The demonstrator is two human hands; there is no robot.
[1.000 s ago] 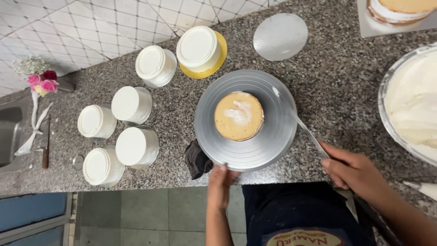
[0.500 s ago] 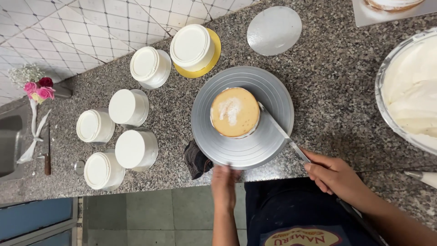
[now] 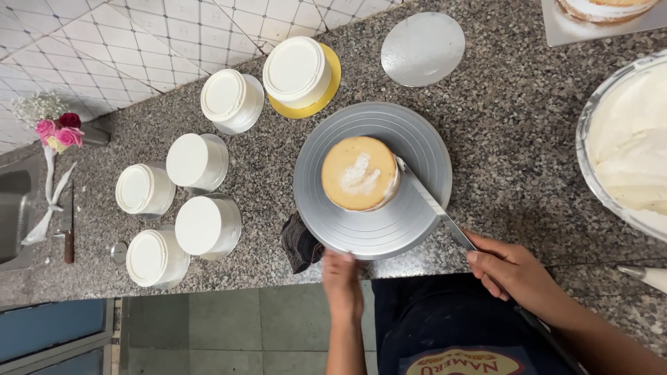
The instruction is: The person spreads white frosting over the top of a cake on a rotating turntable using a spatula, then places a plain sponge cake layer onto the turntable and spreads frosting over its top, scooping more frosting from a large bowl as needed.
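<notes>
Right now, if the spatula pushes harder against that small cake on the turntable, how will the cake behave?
The small cake looks soft and layered, so it would probably dent or shear rather than resist. It sits loose on the smooth turntable, so it may slide. The spatula blade looks thin and would likely flex a little first.

Both forearms are bare, with no sleeves in view, and the left hand (image 3: 342, 276) and right hand (image 3: 513, 269) wear no gloves, rings or watch that can be made out. Between the arms, at the near edge, shows a dark navy apron or shirt front (which of the two is hard to tell), bearing a curved orange emblem with a pale border, partly cut off.
</notes>
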